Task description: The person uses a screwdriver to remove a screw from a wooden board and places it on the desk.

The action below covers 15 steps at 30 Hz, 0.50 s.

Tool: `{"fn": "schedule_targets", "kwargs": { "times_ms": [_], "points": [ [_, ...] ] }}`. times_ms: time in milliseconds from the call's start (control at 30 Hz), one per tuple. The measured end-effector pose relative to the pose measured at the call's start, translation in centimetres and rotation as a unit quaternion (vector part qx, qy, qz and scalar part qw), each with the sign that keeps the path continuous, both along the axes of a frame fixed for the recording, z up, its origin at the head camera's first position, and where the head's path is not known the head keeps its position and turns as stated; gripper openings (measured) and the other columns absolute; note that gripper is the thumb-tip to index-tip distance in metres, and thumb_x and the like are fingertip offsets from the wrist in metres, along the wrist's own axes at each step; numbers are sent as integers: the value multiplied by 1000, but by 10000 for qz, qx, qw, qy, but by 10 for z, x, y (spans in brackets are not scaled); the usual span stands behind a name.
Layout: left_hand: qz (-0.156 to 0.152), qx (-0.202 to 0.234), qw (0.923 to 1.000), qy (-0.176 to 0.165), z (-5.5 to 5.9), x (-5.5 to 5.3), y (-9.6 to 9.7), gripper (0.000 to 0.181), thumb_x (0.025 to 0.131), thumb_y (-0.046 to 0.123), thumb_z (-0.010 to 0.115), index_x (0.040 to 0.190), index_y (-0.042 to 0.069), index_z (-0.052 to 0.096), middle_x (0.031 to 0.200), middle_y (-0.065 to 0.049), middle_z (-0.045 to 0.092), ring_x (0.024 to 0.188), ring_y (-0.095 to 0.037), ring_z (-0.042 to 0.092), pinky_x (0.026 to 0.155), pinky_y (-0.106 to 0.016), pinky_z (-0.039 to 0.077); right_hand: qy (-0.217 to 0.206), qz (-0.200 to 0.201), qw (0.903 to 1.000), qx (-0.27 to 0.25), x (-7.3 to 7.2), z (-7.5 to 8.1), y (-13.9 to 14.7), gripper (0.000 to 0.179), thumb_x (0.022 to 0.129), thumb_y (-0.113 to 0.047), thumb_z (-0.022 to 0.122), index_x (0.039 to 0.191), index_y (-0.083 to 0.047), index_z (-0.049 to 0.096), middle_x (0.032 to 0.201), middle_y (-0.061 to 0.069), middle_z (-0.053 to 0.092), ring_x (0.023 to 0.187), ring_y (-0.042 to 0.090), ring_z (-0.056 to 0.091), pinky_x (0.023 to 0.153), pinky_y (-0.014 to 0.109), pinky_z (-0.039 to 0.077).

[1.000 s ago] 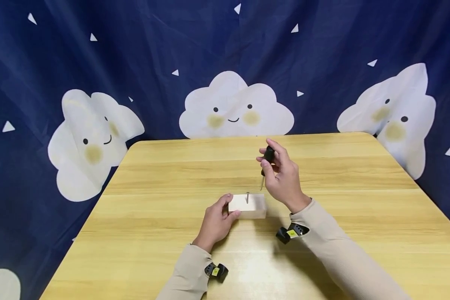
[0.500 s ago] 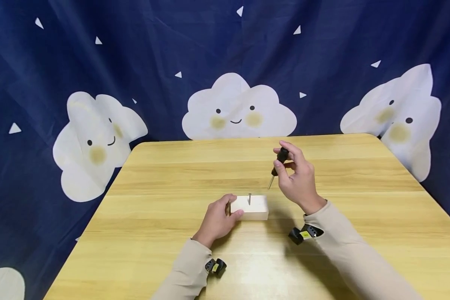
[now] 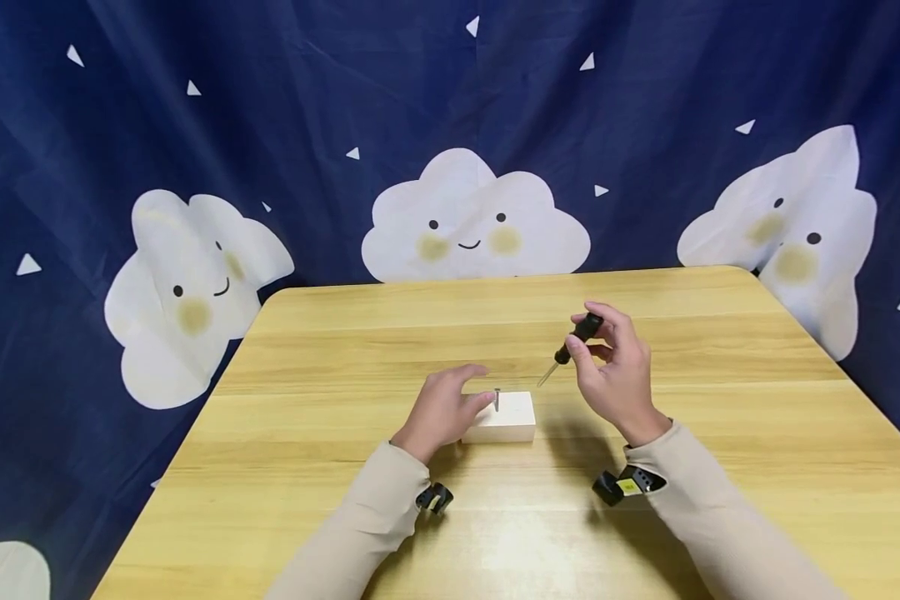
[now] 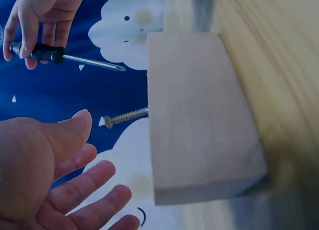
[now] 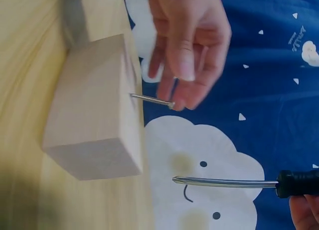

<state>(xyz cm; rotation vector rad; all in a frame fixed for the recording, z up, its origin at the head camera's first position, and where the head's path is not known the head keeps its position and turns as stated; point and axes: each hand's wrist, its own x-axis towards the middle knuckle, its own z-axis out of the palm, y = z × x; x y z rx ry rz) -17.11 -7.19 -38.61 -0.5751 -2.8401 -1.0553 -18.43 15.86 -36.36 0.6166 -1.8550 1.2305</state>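
A pale wooden block (image 3: 513,415) lies on the table, and a screw (image 4: 128,116) stands upright out of its top face. Above the block's left end, my left hand (image 3: 444,408) hovers with loosely spread fingers, apart from the block and near the screw. In the left wrist view a gap shows between those fingers and the wood. My right hand (image 3: 617,371) pinches the black handle of a screwdriver (image 3: 576,339) to the right of the block. The screwdriver's metal tip (image 5: 182,180) points down and left, touching nothing.
The wood-grain table (image 3: 285,467) extends around the block on all sides. Behind it hangs a dark blue curtain (image 3: 307,100) printed with clouds and small triangles. Each wrist wears a small black camera (image 3: 618,486).
My left hand has let go of the block's left end and lifted toward the screw. The right hand has moved right with the screwdriver, which is now more tilted.
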Motion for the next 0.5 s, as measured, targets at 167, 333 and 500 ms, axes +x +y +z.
{"fn": "schedule_targets", "kwargs": {
  "times_ms": [167,333,500],
  "points": [
    [-133,-217,9997,-44,6,-5,10,36,93,21,68,125,5,65,121,-8,66,116,-25,60,100,-37,48,-66,-25,9999,-107,3,-9,3,50,77,22,68,122,8,52,99,22,67,82,8,63,69,10,53],
    [-274,-285,9992,-44,8,-8,17,30,91,16,71,118,4,69,111,-8,71,103,-22,67,91,-33,53,-113,-42,9999,-121,6,-17,5,51,76,22,68,122,8,51,99,22,66,83,6,63,68,11,53],
    [-374,-249,9990,20,7,-9,21,21,89,10,72,109,4,73,103,-9,72,94,-19,69,85,-30,55,-184,23,9998,-83,8,-23,7,50,77,22,68,122,9,51,99,22,66,82,12,64,68,13,54]
  ]
}}
